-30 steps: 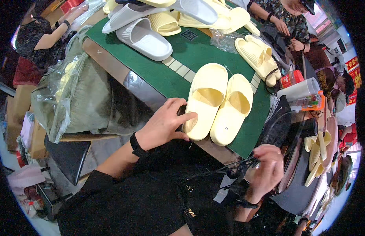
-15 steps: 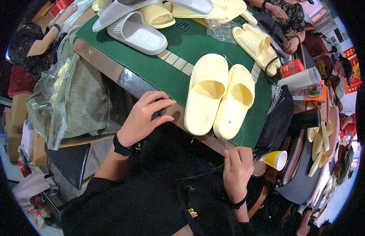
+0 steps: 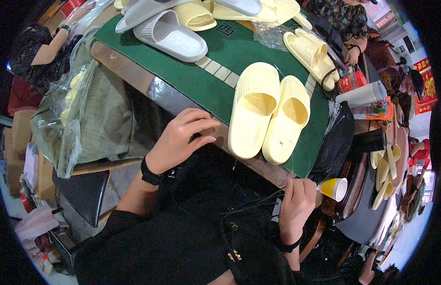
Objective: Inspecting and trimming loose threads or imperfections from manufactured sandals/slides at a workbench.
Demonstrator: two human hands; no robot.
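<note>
A pair of pale yellow slippers lies side by side on the green mat [image 3: 215, 104], toes away from me; these are the left slipper [image 3: 246, 135] and the right slipper [image 3: 279, 142]. My left hand [image 3: 182, 137] hovers by the table's near edge, left of the slippers. Its fingers and thumb are apart, with nothing seen between them. My right hand [image 3: 298, 202] is closed in a pinch just off the near corner of the table. A fine, pale thread [image 3: 292, 166] runs from its fingertips toward the slippers; its far end is hard to make out.
Grey slippers [image 3: 175, 40] and more yellow ones are heaped at the far left of the mat. Another yellow pair [image 3: 313, 57] lies far right. A yellow paper cup [image 3: 333, 189] stands beside my right hand. Co-workers' arms [image 3: 52, 50] reach in at the far edges.
Both hands have shifted slightly right in the view, the right one staying pinched. The slippers and mat also appear a little further right and higher.
</note>
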